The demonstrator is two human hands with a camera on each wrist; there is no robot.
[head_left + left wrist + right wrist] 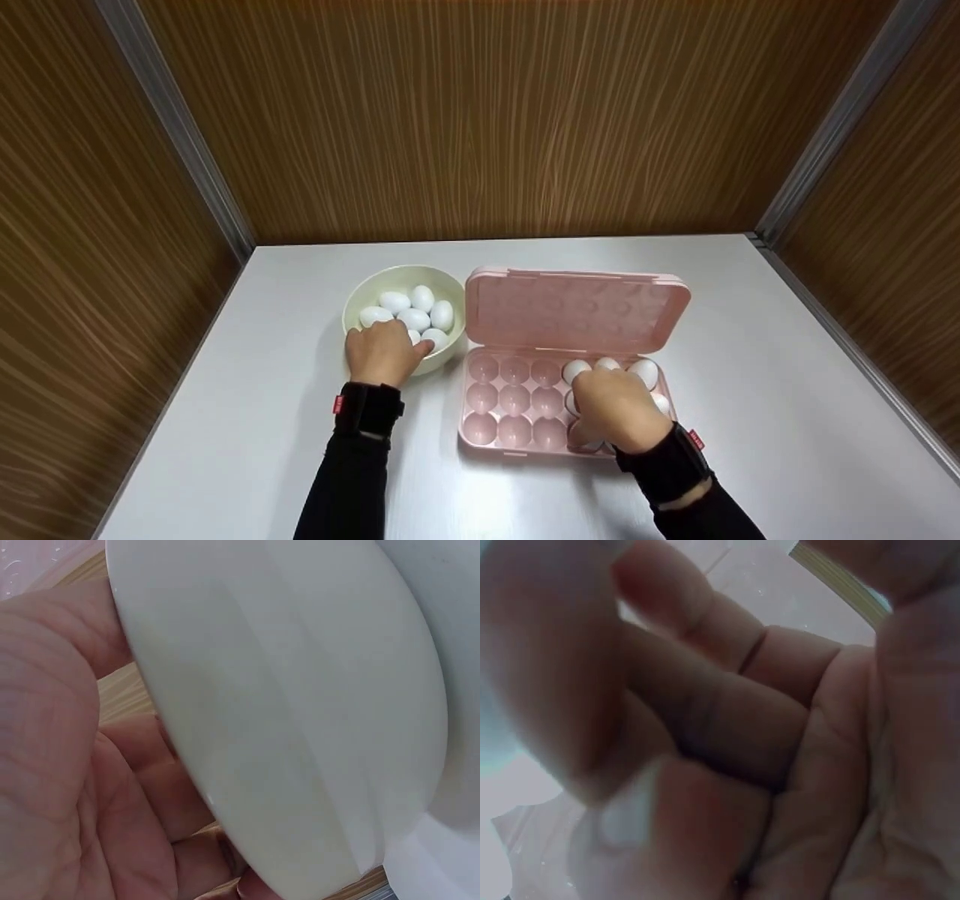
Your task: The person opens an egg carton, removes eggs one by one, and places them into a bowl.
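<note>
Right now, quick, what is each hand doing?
Left hand: grips the near rim of the bowl of eggs.
Right hand: fingers curled down in the pink egg tray; whether it holds an egg cannot be told.

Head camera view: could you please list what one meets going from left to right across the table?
Left hand on the near rim of the cream bowl holding white eggs → pink egg tray, lid open → right hand over the tray's right-hand cups.
</note>
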